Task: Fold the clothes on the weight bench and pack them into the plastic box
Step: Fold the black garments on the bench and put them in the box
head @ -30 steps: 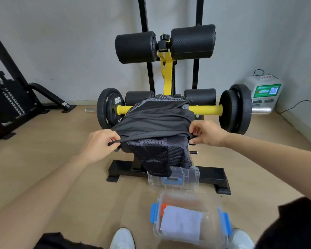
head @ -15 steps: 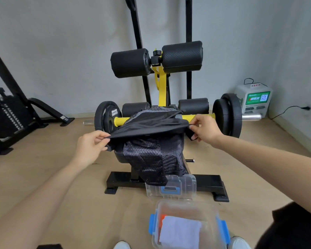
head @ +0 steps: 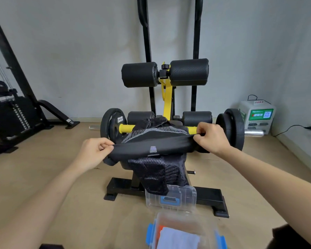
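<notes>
A weight bench point(head: 123, 186) with black roller pads and a yellow post stands on the wooden floor point(head: 43, 177) against the far wall. A black cable machine point(head: 13, 114) stands far left, and a white and green kiosk point(head: 257, 115) sits far right. A barbell point(head: 126, 128) with a yellow bar and black plates lies across behind the bench.

A black sports garment point(head: 169, 144) lies over the padded surface, pulled taut from left to right, with its near edge raised off the pile. Under it a dark mesh garment point(head: 158, 171) hangs down the near end of the surface, its lowest corner touching the clear lid point(head: 171, 196) that leans against the bench base.

The clear plastic box point(head: 169, 215) with blue latches sits open on the floor nearest the camera, holding a folded white cloth point(head: 178, 239) on top of something orange point(head: 160, 229).

The left hand point(head: 92, 151) grips the garment's left end, the cloth bunched between thumb and curled fingers point(head: 104, 147). The right hand point(head: 211, 137) pinches the right end, the fabric edge running under its bent fingers point(head: 199, 129). Both hands are at about the same height, well apart, with the garment between them.
</notes>
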`<action>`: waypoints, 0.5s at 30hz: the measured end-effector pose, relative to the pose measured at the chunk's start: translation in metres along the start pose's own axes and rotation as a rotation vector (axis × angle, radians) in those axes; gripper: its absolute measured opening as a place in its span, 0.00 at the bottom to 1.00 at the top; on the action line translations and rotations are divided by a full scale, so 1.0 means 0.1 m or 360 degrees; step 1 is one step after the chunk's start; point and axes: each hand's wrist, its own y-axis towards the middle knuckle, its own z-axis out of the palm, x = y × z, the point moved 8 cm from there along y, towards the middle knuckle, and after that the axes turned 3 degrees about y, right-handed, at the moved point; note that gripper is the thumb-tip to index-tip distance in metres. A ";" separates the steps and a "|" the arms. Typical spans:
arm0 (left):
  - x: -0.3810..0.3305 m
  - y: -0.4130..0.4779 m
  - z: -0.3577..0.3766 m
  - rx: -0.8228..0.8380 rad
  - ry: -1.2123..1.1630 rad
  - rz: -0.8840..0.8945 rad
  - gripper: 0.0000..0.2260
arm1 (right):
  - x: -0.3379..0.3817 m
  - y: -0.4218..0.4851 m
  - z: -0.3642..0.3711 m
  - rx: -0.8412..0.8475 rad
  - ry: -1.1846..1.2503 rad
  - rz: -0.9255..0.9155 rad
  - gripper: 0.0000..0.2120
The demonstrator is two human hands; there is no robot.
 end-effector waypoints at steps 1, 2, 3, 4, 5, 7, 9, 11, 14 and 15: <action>0.02 0.02 0.01 -0.0017 0.0013 0.0002 0.05 | -0.03 0.02 0.03 0.0005 0.0029 0.0019 0.03; 0.02 0.05 0.03 -0.0048 0.0027 0.0011 0.05 | -0.06 0.06 0.06 0.0004 0.0071 0.0046 0.02; 0.03 0.09 0.03 -0.0089 0.0034 0.0022 0.05 | -0.10 0.11 0.09 0.0001 0.0119 0.0071 0.02; 0.02 0.13 0.04 -0.0137 0.0029 0.0031 0.06 | -0.12 0.16 0.11 -0.0010 0.0162 0.0091 0.04; 0.02 0.19 0.04 -0.0182 0.0023 0.0035 0.06 | -0.14 0.22 0.13 -0.0029 0.0203 0.0101 0.06; 0.02 0.32 0.07 -0.0247 0.0036 0.0031 0.06 | -0.15 0.36 0.16 -0.0082 0.0267 0.0130 0.06; 0.08 0.47 0.11 -0.0304 0.0046 -0.0008 0.05 | -0.14 0.49 0.20 -0.0123 0.0304 0.0148 0.05; 0.15 0.64 0.15 -0.0356 0.0038 -0.0052 0.04 | -0.15 0.63 0.28 -0.0139 0.0309 0.0147 0.04; 0.20 0.86 0.21 -0.0421 0.0037 -0.0087 0.04 | -0.17 0.88 0.38 -0.0164 0.0286 0.0149 0.03; 0.22 0.93 0.23 -0.0450 0.0031 -0.0109 0.04 | -0.18 0.97 0.41 -0.0184 0.0287 0.0150 0.03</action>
